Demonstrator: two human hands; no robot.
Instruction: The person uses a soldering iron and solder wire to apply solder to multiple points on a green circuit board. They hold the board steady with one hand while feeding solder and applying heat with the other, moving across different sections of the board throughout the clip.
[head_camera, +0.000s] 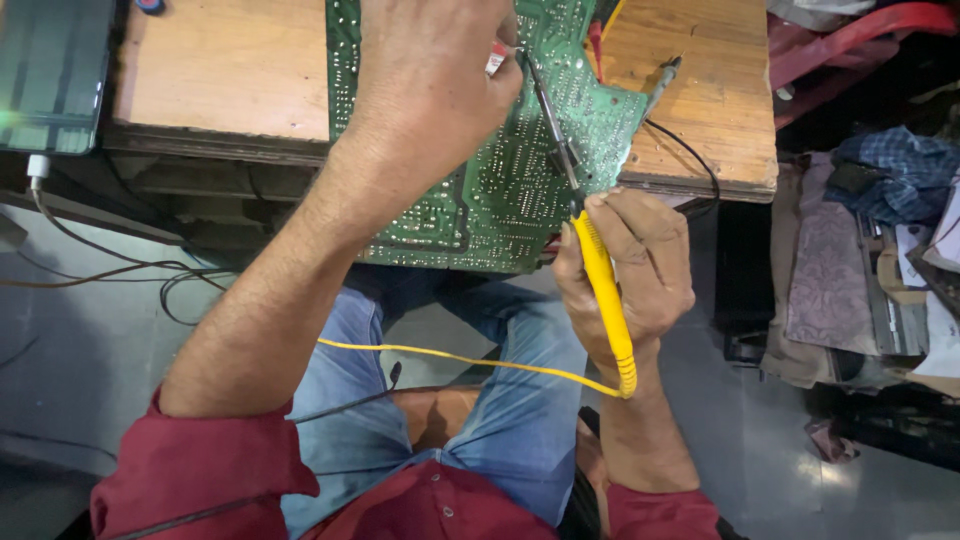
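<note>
Nearest the wearer, below both hands, a yellow lead (450, 357) runs across the lap in blue jeans (500, 400) to the tail of a yellow-handled soldering iron (600, 275). The right hand (630, 270) is closed round that handle, fingers wrapped and thumb on top, and the metal shaft slants up and away so that its tip sits on the green circuit board (500, 190), just beside the left hand. The left hand (430, 85) is curled over the board, fingertips pinched on a small red and white item (496, 58) at the iron's tip; what that item is cannot be told, as the hand covers most of it. The board lies solder side up, its near part overhanging the edge of the wooden tabletop (220, 70) towards the lap, its far part resting on the wood. Judgement: a joint is being worked at the tip, and the next move calls for a steady tip on one point only, with the board kept from rocking on its unsupported near edge. Hazards noted: the left fingertips are touching close to the hot tip, and the yellow lead could drag on the knee. Right of the right hand, a second probe-like tool (662, 82) with a black wire (690, 150) lies on the tabletop beside the board. Far left of the left hand sits a dark screen (50, 70); far right, heaped cloth and clutter (880, 200) on the floor.
</note>
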